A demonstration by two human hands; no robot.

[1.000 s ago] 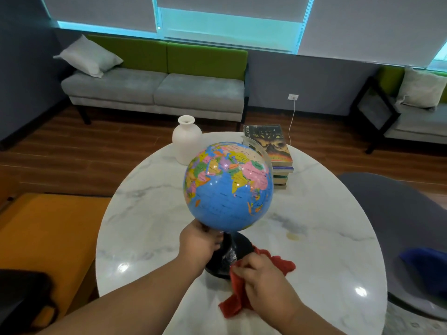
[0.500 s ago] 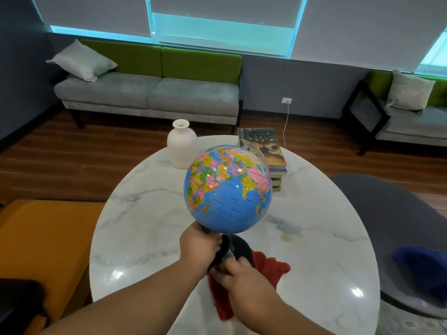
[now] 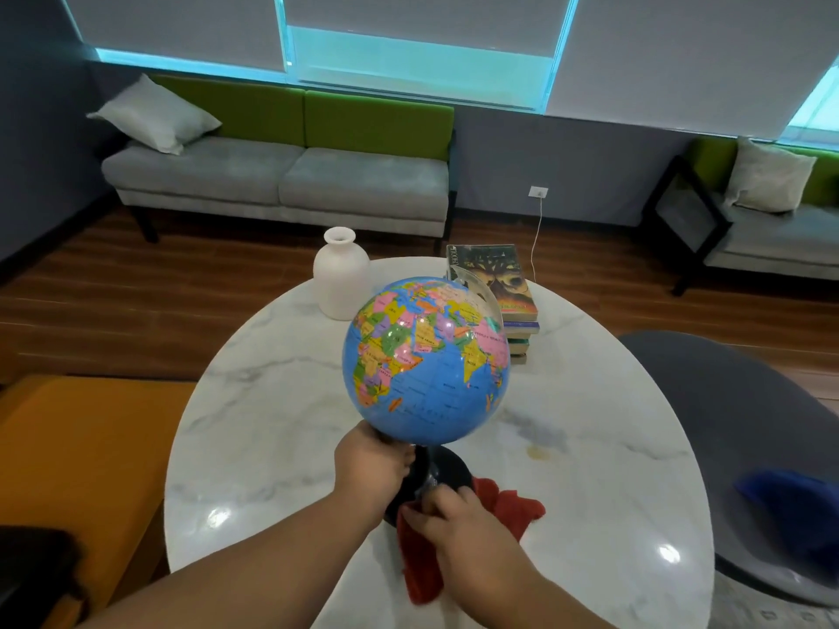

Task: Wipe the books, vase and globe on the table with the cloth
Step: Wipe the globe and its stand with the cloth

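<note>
Cloth [image 3: 513, 508] shifted left across base [image 3: 450, 468]; right fingers [image 3: 431, 508] clutch it; left fingers [image 3: 402, 454] grip globe [image 3: 426, 365].

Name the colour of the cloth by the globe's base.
Red; the cloth shows best in the head view, in the right hand.

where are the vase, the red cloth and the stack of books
vase [image 3: 341, 283], head view, middle of its white body
red cloth [image 3: 517, 508], head view, its loose bunched end on the right
stack of books [image 3: 504, 270], head view, cover of the top book
</note>
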